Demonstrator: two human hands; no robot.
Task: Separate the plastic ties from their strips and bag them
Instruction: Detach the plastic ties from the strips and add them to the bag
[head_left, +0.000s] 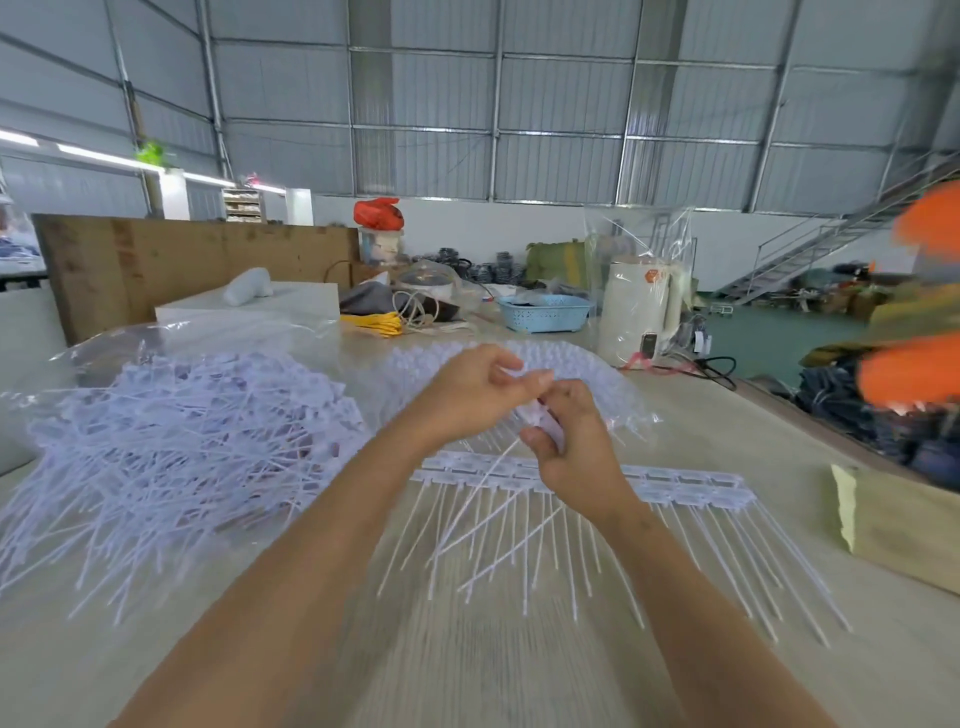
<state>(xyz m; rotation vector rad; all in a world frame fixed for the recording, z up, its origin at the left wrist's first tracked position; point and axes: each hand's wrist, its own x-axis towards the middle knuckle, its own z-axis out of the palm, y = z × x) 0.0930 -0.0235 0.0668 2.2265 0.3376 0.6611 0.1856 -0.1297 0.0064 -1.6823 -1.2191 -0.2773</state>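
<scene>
Pinching a small bunch of white ties (498, 499) between them, the left hand (467, 389) and right hand (571, 447) meet above the bench (467, 665), each grip curled tight on the ties' heads. Below lies a strip of ties (675, 480), tails pointing near. A loose heap of ties (182, 441) on a clear bag (156, 338) sits left.

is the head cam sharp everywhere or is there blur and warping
Head view: hands and pile of loose ties fairly sharp; table near the bottom edge streaked with blur; orange shapes at right out of focus; wide-angle bends the roof beams; lighting even.
</scene>
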